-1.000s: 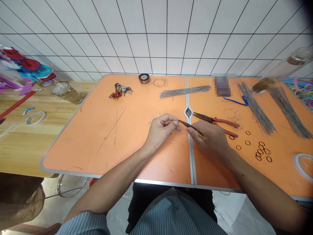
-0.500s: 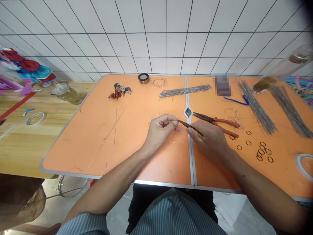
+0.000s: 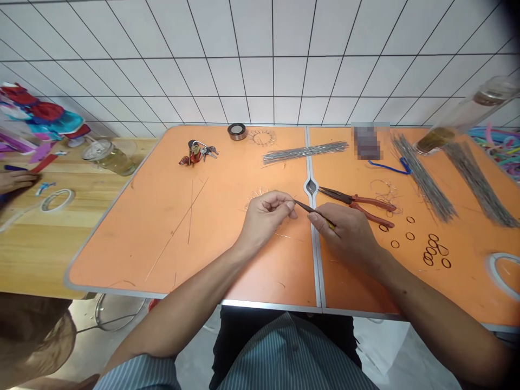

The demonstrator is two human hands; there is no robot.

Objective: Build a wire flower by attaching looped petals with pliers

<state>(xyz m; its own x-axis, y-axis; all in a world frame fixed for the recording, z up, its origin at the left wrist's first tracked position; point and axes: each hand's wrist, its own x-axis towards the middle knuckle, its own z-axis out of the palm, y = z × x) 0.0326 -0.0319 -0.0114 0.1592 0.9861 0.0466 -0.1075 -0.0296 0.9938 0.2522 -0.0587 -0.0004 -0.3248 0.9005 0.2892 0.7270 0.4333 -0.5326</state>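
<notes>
My left hand (image 3: 266,216) is closed in a pinch over the middle of the orange table. Thin wire (image 3: 260,193) curls out behind its knuckles, and a fine straight piece shows below the palm; what lies between the fingertips is mostly hidden. In my right hand (image 3: 351,230) are slim pointed pliers (image 3: 304,206) with a bit of yellow handle showing. Their dark tip meets the fingertips of my left hand. Just beyond my right hand lie larger red-handled long-nose pliers (image 3: 371,202), beside several small dark rings (image 3: 433,249).
Bundles of straight wire (image 3: 306,151) lie at the back and right (image 3: 426,181). Keys (image 3: 199,153), black tape (image 3: 236,131) and a wire ring (image 3: 262,137) are along the back. A glass bottle (image 3: 459,122) stands right. Another person's hand (image 3: 18,180) is at far left.
My hands and the pliers stay nearly in place, with the view shifted slightly. Another person's hand has come into sight at the left edge.
</notes>
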